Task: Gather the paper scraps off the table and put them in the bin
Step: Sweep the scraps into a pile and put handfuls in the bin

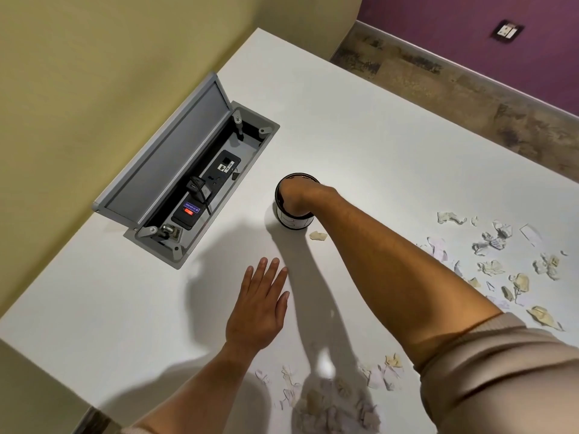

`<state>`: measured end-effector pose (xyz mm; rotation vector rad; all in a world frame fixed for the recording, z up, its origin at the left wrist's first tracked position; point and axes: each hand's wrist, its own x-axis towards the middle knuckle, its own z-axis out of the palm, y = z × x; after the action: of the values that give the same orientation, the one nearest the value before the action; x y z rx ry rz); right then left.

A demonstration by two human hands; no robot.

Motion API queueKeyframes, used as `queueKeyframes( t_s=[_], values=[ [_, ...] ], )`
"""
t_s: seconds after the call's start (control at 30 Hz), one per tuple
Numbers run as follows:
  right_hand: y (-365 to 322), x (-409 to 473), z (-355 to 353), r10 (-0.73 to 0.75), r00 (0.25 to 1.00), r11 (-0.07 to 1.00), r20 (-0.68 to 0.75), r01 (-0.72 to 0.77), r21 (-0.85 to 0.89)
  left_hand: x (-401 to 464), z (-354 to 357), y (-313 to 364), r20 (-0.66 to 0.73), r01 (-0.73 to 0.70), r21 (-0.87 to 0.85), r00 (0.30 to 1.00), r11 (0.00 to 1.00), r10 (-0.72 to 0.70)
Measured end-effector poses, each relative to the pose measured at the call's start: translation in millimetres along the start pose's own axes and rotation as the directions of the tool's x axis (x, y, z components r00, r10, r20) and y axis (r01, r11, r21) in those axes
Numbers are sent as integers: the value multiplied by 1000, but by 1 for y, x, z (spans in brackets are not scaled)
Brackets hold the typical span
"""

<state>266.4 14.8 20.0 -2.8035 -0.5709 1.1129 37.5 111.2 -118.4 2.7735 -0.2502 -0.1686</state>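
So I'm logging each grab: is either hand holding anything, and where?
The left hand lies open, holding nothing. The right hand is plunged into the bin; its fingers are hidden, so cannot tell.

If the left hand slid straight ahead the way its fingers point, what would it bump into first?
Probably the small bin. The left hand lies flat, fingers aimed up and slightly right across bare table, though it might just pass beside it.

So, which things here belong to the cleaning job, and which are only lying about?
Belong to the job:
- bin, right hand reaching into it
- paper scraps at right
- scraps near the table's front edge
- single scrap beside the bin
- left hand, flat and open

Just lying about:
- open power socket box set in the table
- wall switch
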Motion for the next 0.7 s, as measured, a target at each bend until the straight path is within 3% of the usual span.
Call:
queueKeyframes(
  t_s=[0.43, 0.6, 0.7],
  values=[
    [4, 2, -13, 44, 992, 988, -118, -26, 153, 0, 0, 0, -12, -16, 5, 1000, 1000, 16],
    [11, -12, -20, 66, 962, 937, -265, 31, 348, 0, 1, 0, -28, -28, -6, 999, 1000, 28],
    [19, -36, -21, 106, 897, 878, -430, 118, 463, 0, 2, -1, -24, -27, 9, 999, 1000, 27]
  ],
)
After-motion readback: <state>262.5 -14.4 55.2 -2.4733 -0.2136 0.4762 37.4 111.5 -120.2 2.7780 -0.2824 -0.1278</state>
